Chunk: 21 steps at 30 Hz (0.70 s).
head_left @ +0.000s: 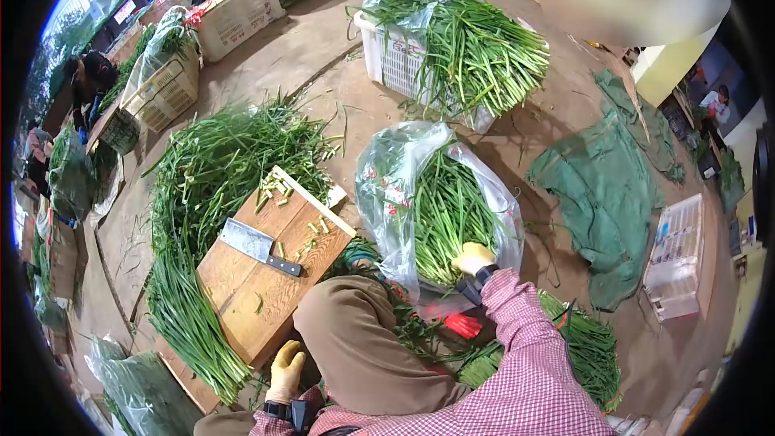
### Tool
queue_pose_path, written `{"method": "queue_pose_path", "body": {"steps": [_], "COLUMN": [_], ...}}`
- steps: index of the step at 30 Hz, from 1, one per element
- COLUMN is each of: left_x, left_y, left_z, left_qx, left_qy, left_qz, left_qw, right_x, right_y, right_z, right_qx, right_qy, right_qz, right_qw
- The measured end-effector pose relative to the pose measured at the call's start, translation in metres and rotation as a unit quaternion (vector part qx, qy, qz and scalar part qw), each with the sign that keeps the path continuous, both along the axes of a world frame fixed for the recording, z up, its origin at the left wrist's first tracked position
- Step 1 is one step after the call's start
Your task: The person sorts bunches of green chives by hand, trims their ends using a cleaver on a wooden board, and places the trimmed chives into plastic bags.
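Note:
My right hand [474, 259], in a pale yellow glove, is closed at the cut ends of garlic chives [452, 210] inside a clear plastic bag [395, 169]. Its fingertips are partly hidden among the stalks. Down by my knee, my left hand [286, 370], gloved alike, holds nothing; its fingers are loosely bent and apart, near the lower corner of a wooden board [250, 299]. A cleaver [249, 241] with a black handle lies flat on the board among short cut stem pieces [282, 187]. Loose chives [194, 169] are heaped beyond and left of the board.
A white crate [395, 64] heaped with chives stands beyond the bag. Green cloth [601, 194] and a pale crate [678, 254] lie to the right. Tied chives [589, 347] rest beside my right arm. Other people work among crates at the far left.

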State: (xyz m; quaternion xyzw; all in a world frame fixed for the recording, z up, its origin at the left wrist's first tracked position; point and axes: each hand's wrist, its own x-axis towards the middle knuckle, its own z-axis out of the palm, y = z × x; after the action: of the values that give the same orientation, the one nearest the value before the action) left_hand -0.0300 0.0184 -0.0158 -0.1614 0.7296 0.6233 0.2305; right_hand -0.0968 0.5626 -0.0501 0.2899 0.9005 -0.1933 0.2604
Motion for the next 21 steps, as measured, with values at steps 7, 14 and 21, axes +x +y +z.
{"method": "queue_pose_path", "body": {"steps": [7, 14, 21], "left_x": [0.004, 0.003, 0.007], "left_y": [-0.007, -0.002, -0.008], "left_z": [-0.01, 0.003, -0.008], "left_qx": [0.017, -0.004, 0.037], "left_qy": [-0.036, -0.029, -0.06], "left_qz": [0.029, -0.005, 0.026], "left_qw": [0.999, 1.0, 0.997], "right_x": [0.008, 0.001, 0.006], "right_y": [0.008, -0.004, 0.045], "right_z": [-0.036, -0.008, -0.002], "right_qx": [-0.119, -0.054, 0.136], "right_qy": [0.068, 0.05, 0.132], "right_qz": [-0.057, -0.043, -0.028], "right_qw": [0.989, 0.996, 0.981]}}
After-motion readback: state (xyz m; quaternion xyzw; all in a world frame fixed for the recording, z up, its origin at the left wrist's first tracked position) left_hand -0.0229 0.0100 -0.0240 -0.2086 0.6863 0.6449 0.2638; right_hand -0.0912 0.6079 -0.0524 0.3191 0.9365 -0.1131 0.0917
